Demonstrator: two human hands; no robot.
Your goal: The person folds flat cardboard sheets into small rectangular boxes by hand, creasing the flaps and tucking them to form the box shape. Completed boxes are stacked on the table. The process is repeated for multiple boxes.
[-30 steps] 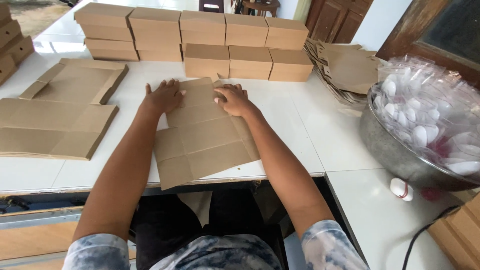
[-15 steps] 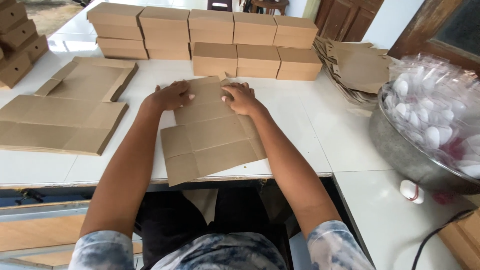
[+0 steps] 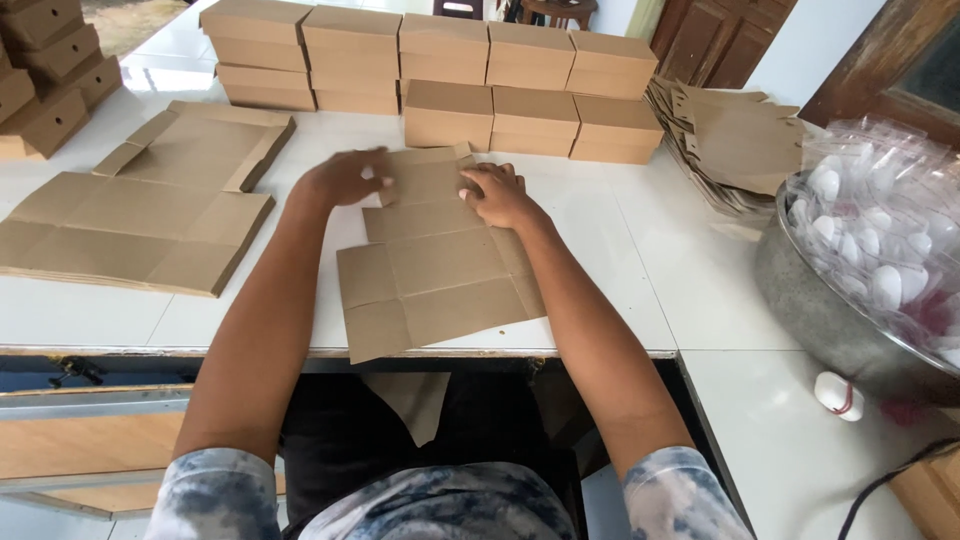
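Across a white tiled worktop (image 3: 620, 250), left to right: stacked brown cartons (image 3: 45, 85) at the far left edge; two piles of flat cardboard blanks (image 3: 130, 230) lying just beside them, one behind the other; a double row of folded brown boxes (image 3: 440, 65) lined up along the back; a fanned heap of unfolded blanks (image 3: 740, 140) toward the right; a large metal basin (image 3: 810, 290) at the right edge, heaped with small clear bags holding white pieces (image 3: 880, 240); one small white piece with a red band (image 3: 838, 394) loose on the tiles in front of the basin. Behind, dark wooden door panels (image 3: 720, 40) and a pale wall. Under the table edge, a wooden drawer front (image 3: 90, 445) at lower left.

At centre, a single flat box blank (image 3: 435, 265), creased into panels, lying on the worktop with its near edge reaching the table's rim. Left hand (image 3: 340, 180), blurred, resting palm down at the blank's far left corner, fingers loosely spread and not closed around anything. Right hand (image 3: 500, 195) pressing on the blank's upper right portion, fingers curled at a small raised flap, thumb side down; whether pinching that flap or only pushing on it, cannot tell. Both forearms bare, patterned blue-grey sleeves (image 3: 440, 500) at the bottom of the view.
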